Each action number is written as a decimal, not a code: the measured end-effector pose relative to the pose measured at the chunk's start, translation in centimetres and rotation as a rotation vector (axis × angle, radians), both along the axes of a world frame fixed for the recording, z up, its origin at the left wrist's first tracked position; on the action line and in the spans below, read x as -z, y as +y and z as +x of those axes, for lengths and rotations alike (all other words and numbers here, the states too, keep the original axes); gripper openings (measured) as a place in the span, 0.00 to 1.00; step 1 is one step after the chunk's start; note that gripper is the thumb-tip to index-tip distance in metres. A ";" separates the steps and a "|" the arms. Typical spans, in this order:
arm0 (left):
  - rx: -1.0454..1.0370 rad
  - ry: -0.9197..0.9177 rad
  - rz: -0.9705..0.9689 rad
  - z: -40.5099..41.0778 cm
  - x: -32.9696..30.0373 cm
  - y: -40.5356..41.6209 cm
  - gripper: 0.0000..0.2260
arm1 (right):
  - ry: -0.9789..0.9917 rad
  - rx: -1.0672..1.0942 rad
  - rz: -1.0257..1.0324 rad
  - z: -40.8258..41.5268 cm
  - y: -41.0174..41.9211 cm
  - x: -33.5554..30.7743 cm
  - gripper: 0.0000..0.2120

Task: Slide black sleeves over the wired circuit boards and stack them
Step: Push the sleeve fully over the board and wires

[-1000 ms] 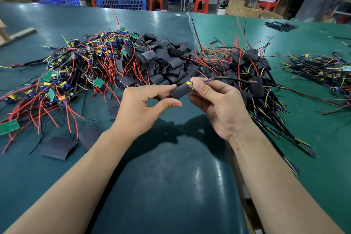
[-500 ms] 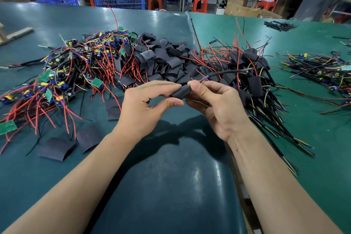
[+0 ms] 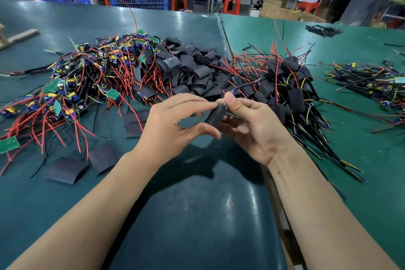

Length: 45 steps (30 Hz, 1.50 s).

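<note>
Here we are partway through sleeving one board. Our left hand [image 3: 173, 125] pinches the black sleeve [image 3: 215, 117] between forefinger and thumb, and our right hand [image 3: 252, 123] grips the board's wire end, thumb on top, so the two hands meet on the one piece just above the table [image 3: 197, 215]. A sliver of the circuit board [image 3: 225, 104] shows at the sleeve's far end, under the right thumb; the rest we judge to be inside, though we cannot see how far it has gone. Its black lead [image 3: 247, 86] runs up and away from the right hand.

The next move, as we read it, calls for the right hand to hold the wires steady while the left draws the sleeve on until the last of the board is covered, then for the finished piece to go onto the stack of sleeved boards [image 3: 282, 87] just beyond the right hand.

Beyond the left hand lies the tangle of bare boards [image 3: 87, 76] with red wires, and straight ahead of both hands the heap of empty sleeves [image 3: 188, 72]. A few flat sleeves [image 3: 65, 170] lie near the left forearm.
</note>
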<state>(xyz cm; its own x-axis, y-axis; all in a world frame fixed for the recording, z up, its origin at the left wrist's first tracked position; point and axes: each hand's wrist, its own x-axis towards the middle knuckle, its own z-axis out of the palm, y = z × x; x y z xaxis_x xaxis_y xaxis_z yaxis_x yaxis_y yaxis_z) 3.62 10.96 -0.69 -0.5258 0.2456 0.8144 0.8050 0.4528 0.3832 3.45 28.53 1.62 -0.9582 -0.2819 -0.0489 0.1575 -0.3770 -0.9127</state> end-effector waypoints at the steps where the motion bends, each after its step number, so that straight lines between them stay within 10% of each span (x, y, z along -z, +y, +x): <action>1: 0.008 -0.035 0.009 0.0 0.0 0.0 0.20 | 0.005 0.001 0.004 0.0 0.0 0.0 0.10; 22: -0.084 -0.027 -0.065 0.4 -0.3 -0.1 0.17 | 0.040 0.141 0.080 0.0 -0.3 -0.1 0.09; 30: -0.115 -0.284 -0.003 0.1 0.2 0.0 0.19 | 0.189 0.222 0.007 0.0 -0.8 0.1 0.12; 45: -0.128 -0.029 -0.148 -0.6 0.1 -0.4 0.21 | -0.021 0.133 -0.149 0.1 -1.0 0.0 0.07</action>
<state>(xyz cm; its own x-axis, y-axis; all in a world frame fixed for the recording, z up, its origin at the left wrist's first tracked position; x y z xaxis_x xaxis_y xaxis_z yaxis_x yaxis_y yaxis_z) 3.05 10.60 -0.84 -0.5835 0.2909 0.7582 0.7266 0.6041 0.3274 3.56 27.49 1.57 -0.9867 -0.1583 -0.0370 0.1160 -0.5261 -0.8425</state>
